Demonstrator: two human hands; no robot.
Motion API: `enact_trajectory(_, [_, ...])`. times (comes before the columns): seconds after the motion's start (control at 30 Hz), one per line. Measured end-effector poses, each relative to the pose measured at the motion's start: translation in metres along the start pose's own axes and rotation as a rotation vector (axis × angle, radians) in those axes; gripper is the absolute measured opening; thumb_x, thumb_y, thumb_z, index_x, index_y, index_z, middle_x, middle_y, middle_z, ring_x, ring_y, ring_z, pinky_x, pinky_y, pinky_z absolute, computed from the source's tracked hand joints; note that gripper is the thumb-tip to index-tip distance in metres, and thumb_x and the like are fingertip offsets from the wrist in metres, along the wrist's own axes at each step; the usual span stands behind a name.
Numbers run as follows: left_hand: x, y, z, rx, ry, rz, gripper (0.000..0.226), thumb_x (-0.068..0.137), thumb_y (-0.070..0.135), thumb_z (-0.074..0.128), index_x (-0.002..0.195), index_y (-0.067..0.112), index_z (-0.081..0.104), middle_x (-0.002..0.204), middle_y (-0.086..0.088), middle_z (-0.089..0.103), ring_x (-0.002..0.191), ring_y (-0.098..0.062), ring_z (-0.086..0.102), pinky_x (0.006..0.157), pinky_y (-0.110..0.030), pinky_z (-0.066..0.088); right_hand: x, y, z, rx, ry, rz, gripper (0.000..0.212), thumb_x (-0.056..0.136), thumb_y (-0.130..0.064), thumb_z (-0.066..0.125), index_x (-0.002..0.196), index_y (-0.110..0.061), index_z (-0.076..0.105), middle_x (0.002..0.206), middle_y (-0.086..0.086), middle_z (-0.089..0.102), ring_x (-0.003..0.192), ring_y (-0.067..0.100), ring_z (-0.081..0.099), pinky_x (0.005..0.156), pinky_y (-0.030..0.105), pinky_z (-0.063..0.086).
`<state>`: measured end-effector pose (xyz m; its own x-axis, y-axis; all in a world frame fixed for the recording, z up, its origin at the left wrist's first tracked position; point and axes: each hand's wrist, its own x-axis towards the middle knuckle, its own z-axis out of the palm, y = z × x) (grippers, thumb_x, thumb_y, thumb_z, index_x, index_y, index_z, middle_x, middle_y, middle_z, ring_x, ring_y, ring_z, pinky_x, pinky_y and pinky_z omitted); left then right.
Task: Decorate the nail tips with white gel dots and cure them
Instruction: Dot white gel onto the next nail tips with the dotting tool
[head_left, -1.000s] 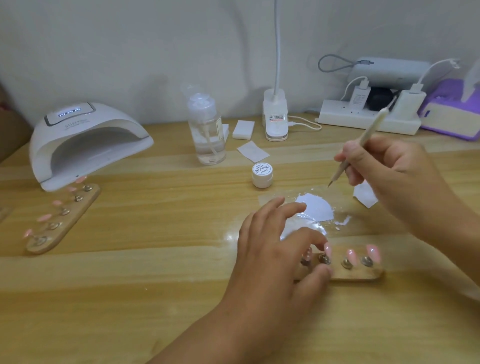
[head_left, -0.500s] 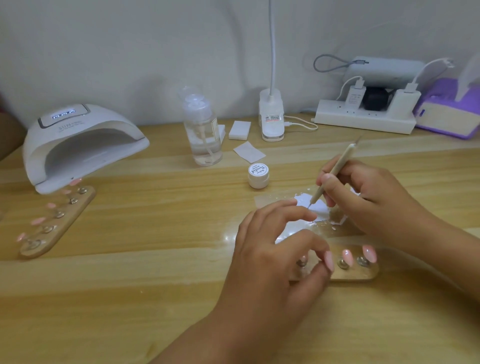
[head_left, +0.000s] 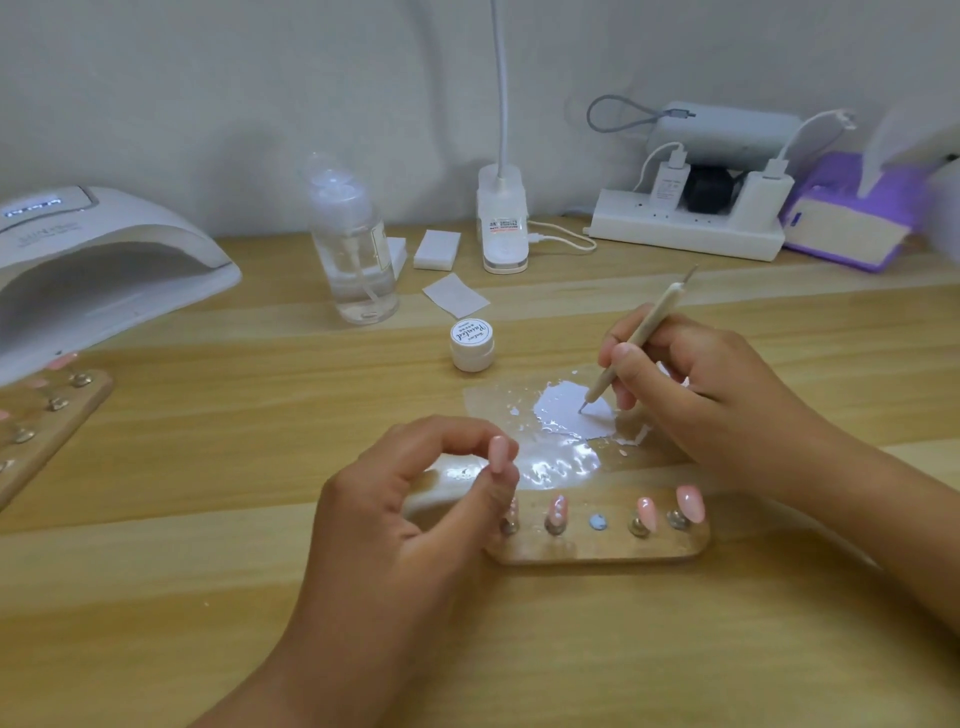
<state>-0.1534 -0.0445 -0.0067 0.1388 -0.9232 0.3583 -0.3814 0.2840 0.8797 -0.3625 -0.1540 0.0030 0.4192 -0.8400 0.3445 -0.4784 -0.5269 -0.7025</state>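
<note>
Head view only.

Left hand (head_left: 410, 499), near centre: pinches one pink nail tip (head_left: 497, 453) between thumb and forefinger, just above the left end of the wooden holder (head_left: 597, 548). On that holder: four more pink tips on metal studs, plus one bare stud (head_left: 597, 521) in the middle.

Right hand (head_left: 691, 384), farther back and right: grips a dotting tool (head_left: 641, 340) pen-style, point down in a white gel puddle (head_left: 569, 410) on a clear film (head_left: 493, 400). Hands apart, each closed on its own item.

Handling of the tip, as a judgement: very light, thin, stiff, glossy and so likely slippery. Best taken by the side edges or base, keeping the top face free for wet dots. Gel presumably soft and easy to smear until cured.

Room: open desk (head_left: 260, 597) near and left of the holder. Small jar (head_left: 471, 345) just beyond the film, clear bottle (head_left: 353, 249) farther back. Curing lamp (head_left: 104, 270) at far left, mouth open toward the desk, with a second holder (head_left: 52, 410) of tips in front of it. No obstacle visible between holder and lamp. Only the jar and the wet film worth steering round.
</note>
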Motion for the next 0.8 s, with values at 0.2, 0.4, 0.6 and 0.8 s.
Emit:
enact_trajectory(0.2, [-0.001, 0.000, 0.000, 0.007, -0.021, 0.040, 0.007, 0.082, 0.040, 0.068, 0.087, 0.035, 0.070, 0.092, 0.015, 0.073, 0.095, -0.010, 0.066, 0.080, -0.017, 0.047, -0.002, -0.001, 0.002, 0.026, -0.010, -0.002, 0.019, 0.096, -0.034, 0.045, 0.088, -0.028, 0.060, 0.077, -0.012, 0.063, 0.075, 0.003, 0.062, 0.064, 0.006, 0.041])
enact_trajectory(0.4, [0.000, 0.001, -0.001, 0.009, -0.026, 0.056, 0.007, 0.083, 0.039, 0.067, 0.088, 0.034, 0.070, 0.090, 0.017, 0.072, 0.094, -0.011, 0.066, 0.080, -0.011, 0.043, -0.002, 0.000, 0.000, 0.024, -0.009, 0.021, 0.019, 0.103, -0.026, 0.049, 0.087, -0.028, 0.061, 0.078, -0.014, 0.064, 0.073, 0.002, 0.063, 0.062, 0.006, 0.041])
enact_trajectory(0.6, [-0.001, 0.001, 0.001, 0.002, -0.032, 0.032, 0.008, 0.082, 0.028, 0.072, 0.086, 0.035, 0.071, 0.089, 0.019, 0.072, 0.091, -0.010, 0.066, 0.079, -0.012, 0.043, -0.001, -0.003, -0.001, -0.002, 0.008, 0.045, 0.018, 0.097, -0.034, 0.048, 0.088, -0.030, 0.063, 0.077, -0.013, 0.066, 0.071, -0.001, 0.062, 0.060, 0.005, 0.040])
enact_trajectory(0.8, [-0.001, 0.002, 0.002, -0.017, -0.036, 0.031, 0.008, 0.081, 0.028, 0.073, 0.085, 0.035, 0.072, 0.089, 0.017, 0.073, 0.095, -0.011, 0.067, 0.081, -0.011, 0.042, 0.000, -0.016, -0.007, 0.078, 0.180, 0.026, 0.012, 0.101, -0.027, 0.056, 0.101, -0.031, 0.067, 0.087, -0.016, 0.073, 0.084, 0.011, 0.067, 0.075, 0.033, 0.051])
